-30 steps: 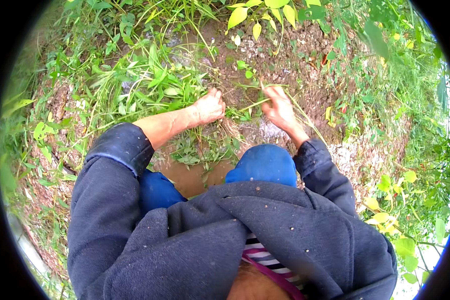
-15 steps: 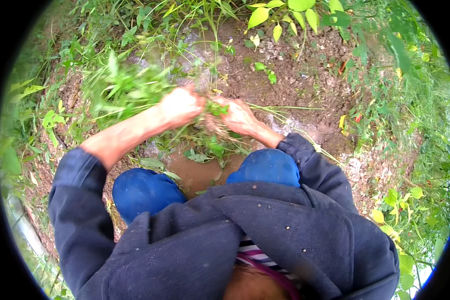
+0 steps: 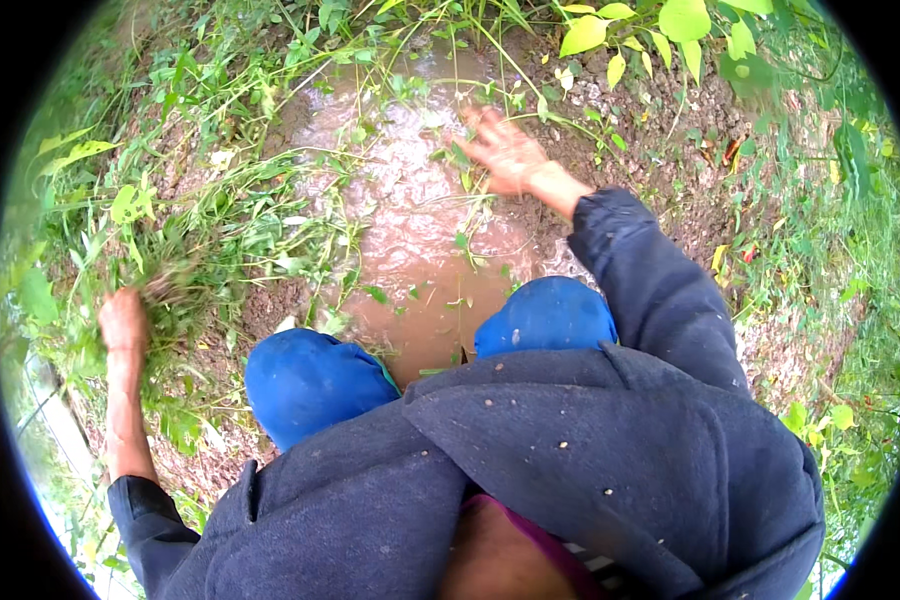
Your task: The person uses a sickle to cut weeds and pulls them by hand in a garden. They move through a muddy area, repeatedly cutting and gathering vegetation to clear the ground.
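Note:
My left hand [image 3: 125, 322] is out at the far left, closed on a bunch of pulled weeds [image 3: 175, 290] whose roots and stems are blurred beside the fist. My right hand [image 3: 507, 158] reaches forward with its fingers spread, holding nothing. It is over the right edge of a strip of muddy water [image 3: 410, 240], near thin green stems [image 3: 470, 185]. More uprooted-looking weeds [image 3: 290, 235] lie along the left side of the water.
My blue-covered knees [image 3: 315, 385] are bent on either side of the brown water. Bare wet soil [image 3: 650, 130] lies at the right. Bright yellow-green leaves [image 3: 685, 20] hang in at the top right, and dense greenery [image 3: 830, 250] lines the right side.
My hands, close together over the weeds before, have parted. The left has swung far left with the bunch; the right has moved forward and opened. More of the muddy water now shows.

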Action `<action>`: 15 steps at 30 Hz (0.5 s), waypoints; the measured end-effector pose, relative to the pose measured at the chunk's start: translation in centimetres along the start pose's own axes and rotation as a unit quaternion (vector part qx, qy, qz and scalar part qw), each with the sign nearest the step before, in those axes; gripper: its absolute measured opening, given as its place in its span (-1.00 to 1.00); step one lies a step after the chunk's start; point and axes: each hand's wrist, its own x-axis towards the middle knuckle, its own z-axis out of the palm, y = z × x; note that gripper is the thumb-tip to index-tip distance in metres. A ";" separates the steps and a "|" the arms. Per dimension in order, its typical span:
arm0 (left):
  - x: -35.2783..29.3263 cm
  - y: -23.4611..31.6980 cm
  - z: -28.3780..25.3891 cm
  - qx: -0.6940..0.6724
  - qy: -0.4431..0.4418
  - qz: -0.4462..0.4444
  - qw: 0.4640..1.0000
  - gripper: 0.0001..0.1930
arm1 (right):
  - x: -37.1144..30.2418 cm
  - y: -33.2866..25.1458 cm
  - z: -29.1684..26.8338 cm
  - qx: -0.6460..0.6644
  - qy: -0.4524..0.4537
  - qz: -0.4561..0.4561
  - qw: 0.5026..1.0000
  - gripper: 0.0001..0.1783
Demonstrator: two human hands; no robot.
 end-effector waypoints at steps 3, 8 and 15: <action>-0.1 7.9 -6.0 0.021 0.184 0.251 0.950 -0.72 | 2.3 -1.3 0.8 0.168 -0.078 -0.032 0.982 -0.52; 4.7 21.8 -10.5 -0.052 0.289 0.553 0.780 -0.50 | 3.9 -0.4 11.2 0.481 0.132 0.191 0.846 -0.66; 7.2 31.2 -7.9 0.001 0.128 0.389 0.913 -0.16 | -12.9 3.7 -0.8 0.099 0.039 0.289 0.951 -0.84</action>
